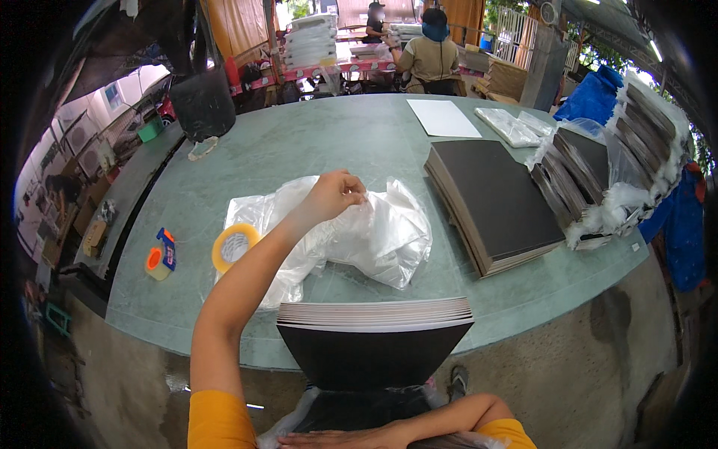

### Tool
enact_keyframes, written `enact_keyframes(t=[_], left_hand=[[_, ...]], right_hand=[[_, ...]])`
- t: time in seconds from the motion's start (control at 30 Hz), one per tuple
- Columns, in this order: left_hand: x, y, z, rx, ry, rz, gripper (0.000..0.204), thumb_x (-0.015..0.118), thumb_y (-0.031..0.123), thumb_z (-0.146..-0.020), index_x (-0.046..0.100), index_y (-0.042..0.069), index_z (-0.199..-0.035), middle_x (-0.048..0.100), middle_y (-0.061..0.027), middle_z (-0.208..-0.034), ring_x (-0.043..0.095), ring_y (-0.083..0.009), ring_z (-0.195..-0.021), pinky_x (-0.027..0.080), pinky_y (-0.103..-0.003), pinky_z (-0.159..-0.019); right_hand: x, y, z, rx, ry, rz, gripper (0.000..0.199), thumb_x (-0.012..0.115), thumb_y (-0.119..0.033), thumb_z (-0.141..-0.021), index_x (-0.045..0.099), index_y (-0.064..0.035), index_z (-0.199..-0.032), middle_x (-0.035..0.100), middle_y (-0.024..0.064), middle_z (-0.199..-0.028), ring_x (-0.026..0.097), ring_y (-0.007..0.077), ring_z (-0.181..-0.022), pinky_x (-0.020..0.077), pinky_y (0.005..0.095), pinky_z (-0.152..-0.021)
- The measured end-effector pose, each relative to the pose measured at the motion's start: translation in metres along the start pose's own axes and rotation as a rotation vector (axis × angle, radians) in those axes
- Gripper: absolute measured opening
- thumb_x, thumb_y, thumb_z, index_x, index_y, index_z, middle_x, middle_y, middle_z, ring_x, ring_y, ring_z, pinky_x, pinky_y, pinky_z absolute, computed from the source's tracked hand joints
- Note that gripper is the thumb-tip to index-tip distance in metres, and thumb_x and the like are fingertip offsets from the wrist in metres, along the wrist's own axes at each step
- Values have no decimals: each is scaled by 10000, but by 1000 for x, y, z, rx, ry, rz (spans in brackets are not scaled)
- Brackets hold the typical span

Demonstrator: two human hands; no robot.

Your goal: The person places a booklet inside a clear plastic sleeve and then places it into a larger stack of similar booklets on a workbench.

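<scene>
My left hand (pixel 336 196) reaches over the green table, thumb and fingers pinched on a crumpled pile of clear plastic sheeting (pixel 396 232). Close to me, a stack of black boards (pixel 374 352) leans against the table's front edge, its pale layered edges facing up. The lower part of that stack is in clear plastic. My right hand (pixel 336 439) lies flat across the plastic at the bottom of the view, fingers stretched out and partly cut off by the lower edge. A roll of tape (pixel 218 251) lies on the plastic, beside my left forearm.
A tape dispenser (pixel 161 256) stands at the left. A thick black board stack (pixel 497 202) lies to the right, near plastic-wrapped stacks (pixel 591 172). Farther back are a white sheet (pixel 443 118), flat plastic packs (pixel 512 127) and a black bin (pixel 202 105). Two people work at another table.
</scene>
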State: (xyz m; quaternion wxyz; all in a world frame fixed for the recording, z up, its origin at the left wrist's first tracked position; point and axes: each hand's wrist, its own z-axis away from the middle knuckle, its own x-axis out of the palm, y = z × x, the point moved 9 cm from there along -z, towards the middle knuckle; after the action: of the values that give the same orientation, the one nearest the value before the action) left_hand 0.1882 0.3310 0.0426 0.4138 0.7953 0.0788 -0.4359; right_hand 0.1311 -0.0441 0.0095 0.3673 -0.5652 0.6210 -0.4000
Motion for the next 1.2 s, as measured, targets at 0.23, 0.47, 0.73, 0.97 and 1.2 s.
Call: enact_keyframes(t=[0.23, 0.47, 0.73, 0.97, 1.2], left_hand=[[10, -23, 2, -163, -51, 149, 183, 592, 140, -710, 590, -18, -802, 599, -104, -698, 551, -162, -674, 425, -299, -643], [12, -15, 3, -136, -240, 175, 129, 620, 110, -683, 622, 6, -760, 607, -46, -684, 539, -129, -647, 422, -269, -644], [33, -29, 17, -132, -425, -223, 167, 543, 147, -740, 569, -18, -739, 551, -124, -648, 523, -194, -637, 423, -309, -627], [-15, -28, 10, -92, 216, 28, 282, 493, 243, -836, 527, -14, -948, 595, -139, -879, 558, -221, -754, 435, -327, -680], [-53, -75, 28, -362, 548, 851, 216, 358, 49, -793, 539, -9, -895, 584, -108, -875, 574, -190, -728, 466, -311, -655]], right_hand=[[2, 1, -1, 2, 7, -35, 759, 395, -492, -825, 118, -9, -1341, 56, 193, -1397, 22, 307, -1295, 42, 436, -1020], [5, 4, 0, -26, 12, 16, 767, 394, -508, -822, 128, -9, -1339, 65, 197, -1395, 36, 314, -1294, 41, 429, -1021], [5, 1, 1, -37, 13, 0, 766, 390, -509, -823, 123, -11, -1340, 52, 198, -1396, 34, 315, -1294, 46, 435, -1021], [5, 1, 1, -41, 22, 19, 767, 388, -512, -822, 119, -17, -1343, 49, 187, -1399, 31, 311, -1295, 46, 432, -1022], [12, 38, -1, 8, -36, -3, 766, 297, -580, -820, 86, -69, -1350, 46, 150, -1402, 64, 298, -1291, 71, 432, -1032]])
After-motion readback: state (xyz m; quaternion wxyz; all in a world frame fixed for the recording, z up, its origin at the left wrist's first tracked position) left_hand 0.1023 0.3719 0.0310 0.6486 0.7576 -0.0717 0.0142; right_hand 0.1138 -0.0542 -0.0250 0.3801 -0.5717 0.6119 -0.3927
